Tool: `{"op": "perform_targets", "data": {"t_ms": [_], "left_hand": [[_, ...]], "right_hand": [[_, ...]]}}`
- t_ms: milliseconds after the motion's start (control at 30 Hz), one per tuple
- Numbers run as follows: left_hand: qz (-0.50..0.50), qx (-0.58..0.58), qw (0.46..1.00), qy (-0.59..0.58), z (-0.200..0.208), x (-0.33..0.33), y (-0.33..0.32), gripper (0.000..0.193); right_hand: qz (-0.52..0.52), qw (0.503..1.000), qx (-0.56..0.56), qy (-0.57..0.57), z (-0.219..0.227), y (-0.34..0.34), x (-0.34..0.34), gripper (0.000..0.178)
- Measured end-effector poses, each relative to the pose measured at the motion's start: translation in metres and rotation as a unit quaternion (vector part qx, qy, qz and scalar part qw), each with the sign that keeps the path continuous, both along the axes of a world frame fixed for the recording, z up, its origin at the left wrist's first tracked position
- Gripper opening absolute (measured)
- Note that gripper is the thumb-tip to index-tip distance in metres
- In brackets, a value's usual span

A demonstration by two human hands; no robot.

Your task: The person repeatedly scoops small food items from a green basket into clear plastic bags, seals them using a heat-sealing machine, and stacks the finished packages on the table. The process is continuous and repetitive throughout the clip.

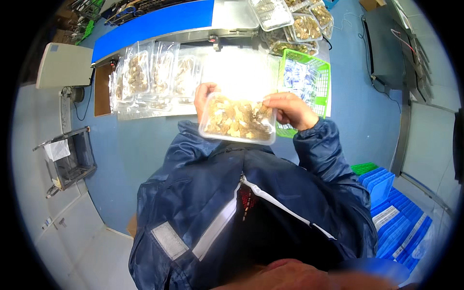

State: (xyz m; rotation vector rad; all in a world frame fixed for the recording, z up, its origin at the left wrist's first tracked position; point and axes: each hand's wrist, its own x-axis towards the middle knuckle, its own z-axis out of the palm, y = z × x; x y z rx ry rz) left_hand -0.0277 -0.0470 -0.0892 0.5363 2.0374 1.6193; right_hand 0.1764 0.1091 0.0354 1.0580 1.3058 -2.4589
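Note:
A transparent plastic tray [237, 137] is in front of my chest, tilted a little. It is filled with brown, wrinkled pieces with pale ends, which look like dried mushrooms [237, 118]. My left hand [205, 96] grips the tray's left edge, its lower part hidden behind the tray. At the upper right corner, my right hand [292, 108] holds the rim between thumb and fingers; some of those fingers are out of sight. Just beyond my right hand is a green plastic basket [325, 87] of small blue-and-white packets [299, 75].
Bagged trays of similar pieces [162, 70] lie on the left of the bright metal table [232, 67]. More filled trays [307, 27] are piled at the far right. A blue strip [159, 24] crosses the back. Blue crates [398, 227] stand at my right.

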Motion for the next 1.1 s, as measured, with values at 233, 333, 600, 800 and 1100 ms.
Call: {"op": "perform_targets", "data": {"t_ms": [233, 333, 600, 800, 1100], "left_hand": [[-0.133, -0.016, 0.970, 0.201, 0.013, 0.016, -0.004, 0.016], [-0.209, -0.044, 0.947, 0.240, -0.004, 0.032, -0.006, 0.030], [-0.376, -0.220, 0.869, 0.234, -0.004, 0.033, 0.004, 0.016], [-0.430, -0.299, 0.809, 0.267, 0.013, 0.033, 0.003, 0.018], [-0.364, 0.034, 0.901, 0.235, 0.036, 0.043, 0.018, 0.007]], "right_hand": [[-0.178, 0.982, 0.033, -0.059, -0.058, 0.005, 0.045, 0.016], [-0.221, 0.961, 0.138, -0.096, -0.074, -0.006, 0.049, 0.020], [-0.214, 0.906, 0.352, -0.098, -0.100, -0.046, 0.046, 0.026], [-0.158, 0.933, 0.302, -0.114, -0.093, -0.042, 0.046, 0.026], [-0.245, 0.939, 0.223, -0.088, -0.079, -0.037, 0.022, 0.020]]}}
